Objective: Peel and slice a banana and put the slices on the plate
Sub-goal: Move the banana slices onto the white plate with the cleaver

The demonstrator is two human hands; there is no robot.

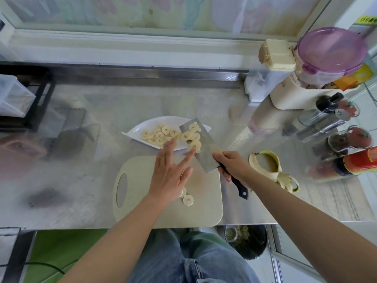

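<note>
My right hand (230,165) grips the black handle of a cleaver (204,152), whose flat blade is held over the right side of the white plate (134,130). Several banana slices (192,135) lie on the blade. My left hand (170,172) is open with fingers spread, its fingertips touching the slices at the blade's edge. More slices (157,134) lie in the plate. A couple of slices (187,199) remain on the beige cutting board (169,215), partly hidden under my left hand.
The empty banana peel (273,168) lies on the steel counter right of the board. Jars, shakers and bottles (342,135) crowd the right edge, with a purple-lidded container (332,52) behind. A black rack (26,103) stands at the left. A bin (246,240) sits below the counter.
</note>
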